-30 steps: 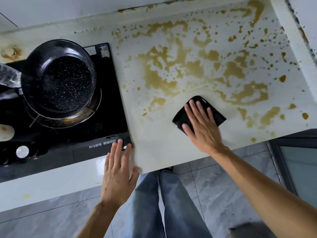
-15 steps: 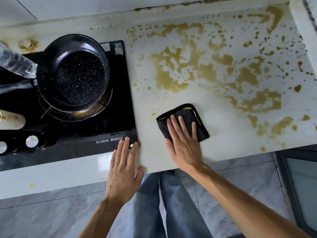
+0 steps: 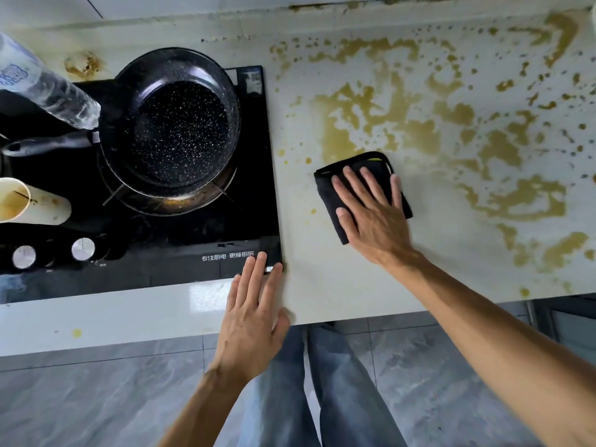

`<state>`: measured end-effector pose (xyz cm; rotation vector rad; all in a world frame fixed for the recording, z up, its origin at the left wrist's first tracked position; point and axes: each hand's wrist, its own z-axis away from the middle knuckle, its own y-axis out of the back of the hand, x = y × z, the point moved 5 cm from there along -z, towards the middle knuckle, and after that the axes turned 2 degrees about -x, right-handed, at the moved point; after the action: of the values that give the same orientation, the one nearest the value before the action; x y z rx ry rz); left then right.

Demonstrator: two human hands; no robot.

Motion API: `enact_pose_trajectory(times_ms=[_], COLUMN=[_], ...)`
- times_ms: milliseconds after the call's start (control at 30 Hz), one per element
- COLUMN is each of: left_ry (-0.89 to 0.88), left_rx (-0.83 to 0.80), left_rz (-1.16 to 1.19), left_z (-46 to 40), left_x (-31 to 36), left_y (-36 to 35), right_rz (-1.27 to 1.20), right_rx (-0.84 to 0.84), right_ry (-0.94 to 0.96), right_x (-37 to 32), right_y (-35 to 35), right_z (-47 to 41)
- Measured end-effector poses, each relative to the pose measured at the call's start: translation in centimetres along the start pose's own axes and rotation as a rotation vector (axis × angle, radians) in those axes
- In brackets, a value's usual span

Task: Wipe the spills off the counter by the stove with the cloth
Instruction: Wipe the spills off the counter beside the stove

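Pressing soft cloth [image 3: 361,185] flat, right hand [image 3: 371,214] fingers spread straight; limp, probably damp. Spills [image 3: 419,130] at 12–3 o'clock.

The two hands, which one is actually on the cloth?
The right hand, pressing flat with spread fingers on the black cloth. The left hand rests on the counter edge by the stove.
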<state>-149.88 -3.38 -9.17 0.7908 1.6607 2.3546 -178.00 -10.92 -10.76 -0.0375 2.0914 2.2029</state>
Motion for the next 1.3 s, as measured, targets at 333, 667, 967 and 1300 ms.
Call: enact_pose_trajectory(times_ms=[333,667,967,1300], left_ry=[0.004,-0.013,-0.018,-0.022], left_rx=[-0.002,0.012,0.028,0.038], left_rz=[0.037,0.015,-0.004,-0.01], left_z=[0.1,0.3,0.4,0.5], left_x=[0.1,0.1,-0.2,-0.3], left_y=[0.3,0.0,-0.7,-1.3], right_rz=[-0.087,-0.083,-0.048,-0.089], right_rx=[-0.062,-0.044,-0.033,-0.01], right_ry=[0.033,-0.096,0.072,0.008], right_x=[-8.3,-8.0,-8.1,-9.5], right_y=[-1.3,-0.5,0.5,-0.6], right_z=[6.1,1.6,-6.1,-1.3])
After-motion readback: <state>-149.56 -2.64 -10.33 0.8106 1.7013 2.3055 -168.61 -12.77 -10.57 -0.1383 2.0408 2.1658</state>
